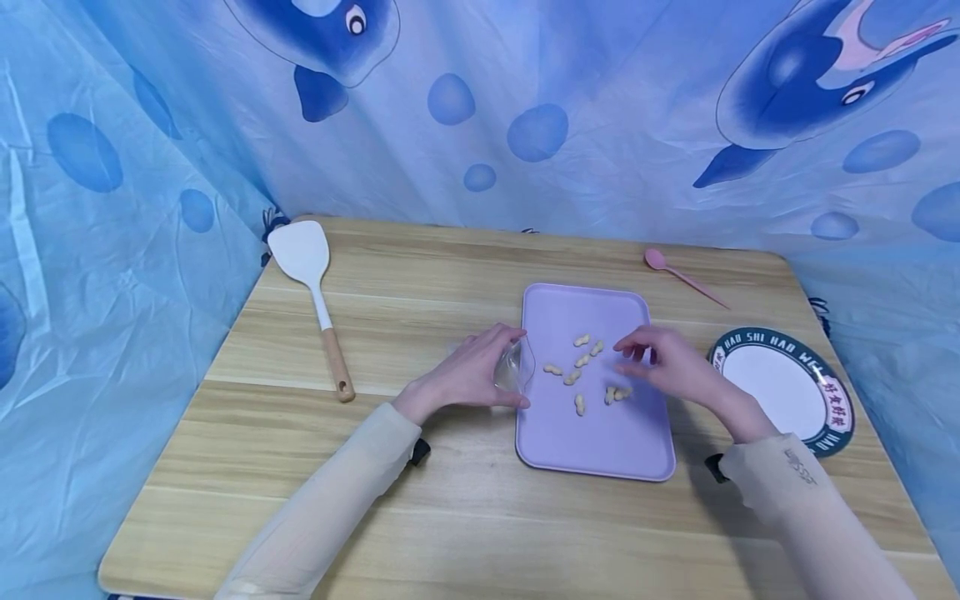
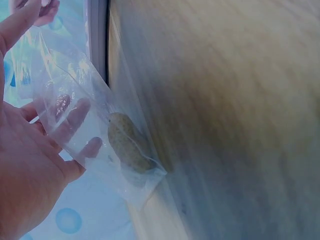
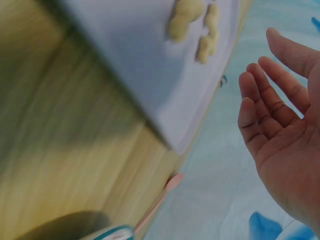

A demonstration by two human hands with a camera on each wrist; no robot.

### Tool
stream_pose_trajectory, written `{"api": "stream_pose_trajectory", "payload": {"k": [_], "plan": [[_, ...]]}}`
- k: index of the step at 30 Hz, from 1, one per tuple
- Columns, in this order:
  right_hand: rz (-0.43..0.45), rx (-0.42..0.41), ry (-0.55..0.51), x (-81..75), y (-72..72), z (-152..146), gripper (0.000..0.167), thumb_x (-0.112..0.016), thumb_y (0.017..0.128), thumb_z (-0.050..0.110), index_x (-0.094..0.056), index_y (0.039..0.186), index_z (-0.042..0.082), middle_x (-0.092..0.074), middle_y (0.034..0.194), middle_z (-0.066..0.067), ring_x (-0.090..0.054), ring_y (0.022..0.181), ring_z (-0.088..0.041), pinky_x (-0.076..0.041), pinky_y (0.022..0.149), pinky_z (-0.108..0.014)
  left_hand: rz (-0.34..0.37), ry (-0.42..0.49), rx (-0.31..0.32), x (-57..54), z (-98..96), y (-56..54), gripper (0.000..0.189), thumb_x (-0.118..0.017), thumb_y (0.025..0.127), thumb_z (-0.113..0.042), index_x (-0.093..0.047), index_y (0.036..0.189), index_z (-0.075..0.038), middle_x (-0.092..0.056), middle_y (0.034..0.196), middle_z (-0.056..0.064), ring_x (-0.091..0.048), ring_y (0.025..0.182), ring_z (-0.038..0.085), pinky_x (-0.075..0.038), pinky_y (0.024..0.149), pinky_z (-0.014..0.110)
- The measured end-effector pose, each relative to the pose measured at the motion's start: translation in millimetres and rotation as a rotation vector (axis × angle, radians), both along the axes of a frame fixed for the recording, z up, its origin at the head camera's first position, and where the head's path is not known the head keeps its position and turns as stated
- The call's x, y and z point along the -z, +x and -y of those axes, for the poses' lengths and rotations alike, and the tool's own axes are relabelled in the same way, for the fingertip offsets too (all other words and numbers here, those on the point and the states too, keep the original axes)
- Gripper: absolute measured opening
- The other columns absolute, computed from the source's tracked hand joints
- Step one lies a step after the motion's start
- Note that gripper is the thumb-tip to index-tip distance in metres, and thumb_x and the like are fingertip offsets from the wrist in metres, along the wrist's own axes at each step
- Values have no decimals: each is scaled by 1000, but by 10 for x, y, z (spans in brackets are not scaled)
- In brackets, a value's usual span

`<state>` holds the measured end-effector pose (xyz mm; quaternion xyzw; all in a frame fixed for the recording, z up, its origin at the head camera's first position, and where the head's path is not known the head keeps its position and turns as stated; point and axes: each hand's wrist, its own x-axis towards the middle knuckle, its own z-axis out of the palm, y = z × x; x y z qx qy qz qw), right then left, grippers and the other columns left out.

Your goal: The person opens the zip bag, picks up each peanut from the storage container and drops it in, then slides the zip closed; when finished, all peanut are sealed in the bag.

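Note:
My left hand holds a clear plastic bag by its mouth at the left edge of a lilac tray. In the left wrist view one unshelled peanut lies at the bottom of the bag. Several unshelled peanuts are scattered on the tray. Over the tray's right side hovers my right hand, its fingers loosely bent. The right wrist view shows nothing between those fingers.
A white spatula with a wooden handle lies at the left on the wooden table. Right of the tray is a green-rimmed plate, partly behind my right forearm. A pink spoon lies at the back right.

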<state>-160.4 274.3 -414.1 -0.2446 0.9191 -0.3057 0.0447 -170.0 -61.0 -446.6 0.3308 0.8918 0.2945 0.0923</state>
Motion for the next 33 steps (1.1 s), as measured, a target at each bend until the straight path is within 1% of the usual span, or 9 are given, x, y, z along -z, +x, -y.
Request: {"api": "stream_pose_trajectory", "payload": {"k": [3,8,14,18,22,33], "plan": [[2,0,16,65,37,-90,25,-81,81,4,-74,105,1,-69,94,-8,-60,84,-20,-51,69,-34,1,1,-1,4,2,-1,105,-86,70,-54,-36,152,-11,-50,140,4,-50,124,17,-33,110,47],[29,-25,19,182,113,-198,28,-83,78,0,-74,105,3,-69,96,-5,-60,85,-20,-51,69,-34,-2,8,-1,11,4,1,105,-86,70,-54,-36,152,-11,-50,139,4,-50,123,17,-33,110,47],[53,-26,1,299,207,-241,26,-83,78,2,-75,102,6,-67,93,0,-59,81,-17,-51,68,-31,-1,9,-1,13,6,2,105,-86,70,-54,-36,152,-12,-50,140,3,-51,123,16,-32,111,47],[83,-20,7,339,236,-236,23,-81,80,2,-75,101,8,-66,92,1,-58,80,-16,-50,66,-30,10,5,0,4,6,7,105,-86,70,-54,-35,152,-12,-48,142,3,-49,125,17,-31,112,48],[92,-17,30,365,250,-224,22,-79,83,1,-75,103,9,-65,94,2,-58,82,-15,-50,68,-29,19,-4,-1,-4,6,12,105,-86,70,-54,-35,152,-12,-47,145,3,-47,128,18,-30,113,48],[62,-29,41,407,251,-205,21,-77,84,-1,-75,101,10,-66,93,5,-58,81,-10,-50,68,-26,22,-16,1,14,15,16,105,-85,70,-55,-35,153,-12,-44,148,2,-44,133,18,-28,114,51]]}}
